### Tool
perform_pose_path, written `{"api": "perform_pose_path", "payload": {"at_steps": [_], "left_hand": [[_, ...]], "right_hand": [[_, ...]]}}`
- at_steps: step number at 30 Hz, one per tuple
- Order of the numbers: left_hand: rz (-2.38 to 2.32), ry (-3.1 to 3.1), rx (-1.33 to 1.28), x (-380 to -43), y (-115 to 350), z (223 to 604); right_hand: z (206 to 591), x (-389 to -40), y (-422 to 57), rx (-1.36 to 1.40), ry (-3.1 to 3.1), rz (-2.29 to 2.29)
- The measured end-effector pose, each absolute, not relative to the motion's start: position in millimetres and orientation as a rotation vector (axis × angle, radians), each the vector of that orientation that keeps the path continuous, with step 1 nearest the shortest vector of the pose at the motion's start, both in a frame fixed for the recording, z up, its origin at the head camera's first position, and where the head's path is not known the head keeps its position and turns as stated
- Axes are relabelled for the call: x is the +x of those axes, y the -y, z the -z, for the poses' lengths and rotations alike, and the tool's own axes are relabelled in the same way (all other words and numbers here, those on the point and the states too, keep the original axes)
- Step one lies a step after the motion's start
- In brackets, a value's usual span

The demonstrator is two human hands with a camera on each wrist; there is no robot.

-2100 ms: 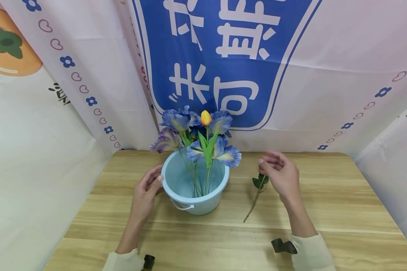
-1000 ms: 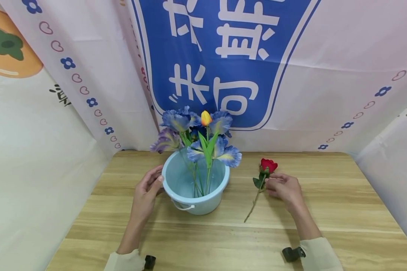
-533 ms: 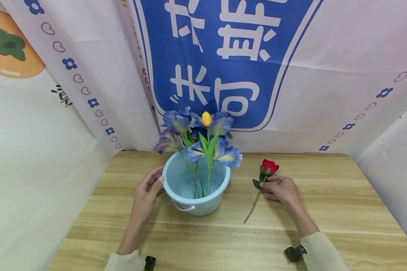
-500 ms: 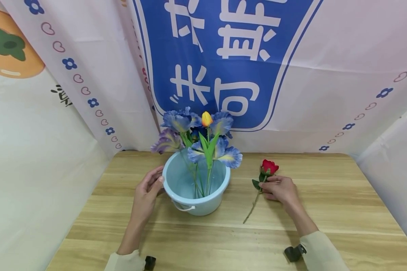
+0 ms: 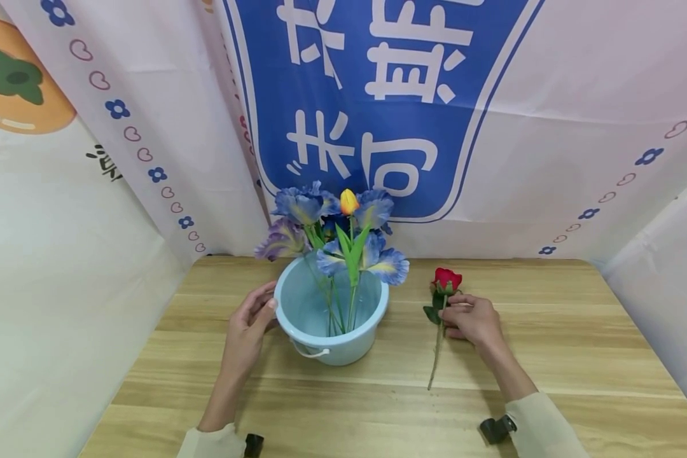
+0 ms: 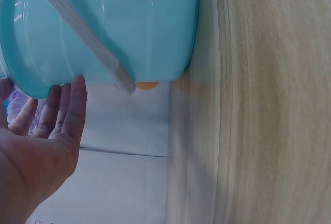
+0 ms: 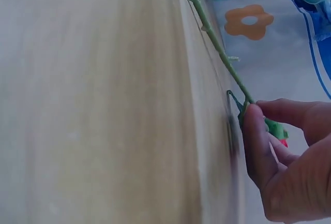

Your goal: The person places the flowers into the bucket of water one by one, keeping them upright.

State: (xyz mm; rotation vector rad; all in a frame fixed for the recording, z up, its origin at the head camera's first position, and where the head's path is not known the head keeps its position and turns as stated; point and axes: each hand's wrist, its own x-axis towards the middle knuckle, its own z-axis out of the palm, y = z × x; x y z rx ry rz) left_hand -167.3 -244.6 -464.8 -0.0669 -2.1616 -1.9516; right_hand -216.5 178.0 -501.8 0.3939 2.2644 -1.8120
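In the head view a light-blue bucket (image 5: 346, 350) stands left of centre on the table. My left hand (image 5: 249, 324) holds its left side, thumb at the rim and fingertips against the outer wall, as the left wrist view shows too. My right hand (image 5: 474, 320) pinches the stem of a red rose (image 5: 448, 280) just below the bloom, between thumb and index finger. Its thin stem (image 7: 222, 53) points toward the table's front edge, and dark leaves (image 5: 433, 313) show left of the fingers. The other fingers are partly hidden behind the hand.
Blue irises (image 5: 300, 205), a purple iris (image 5: 283, 238) and a yellow-orange tulip (image 5: 349, 201) stand in the bucket. Its white handle (image 5: 312, 351) hangs at the front. A printed cloth (image 5: 509, 184) rises behind the wooden table (image 5: 372, 413).
My right hand has come down from the rose's bloom, which it covered, to the stem below. The rose has turned, its stem end swinging rightward. My left hand and the bucket stay put.
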Motion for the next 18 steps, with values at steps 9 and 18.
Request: {"api": "perform_pose_path", "payload": {"at_steps": [9, 18], "left_hand": [[1.954, 2.165, -0.067, -167, 245, 464], [1.948, 2.167, -0.061, -167, 244, 465]], "right_hand": [[482, -210, -175, 0.264, -2.333, 1.889], [447, -205, -167, 0.179, -2.306, 2.018]]}}
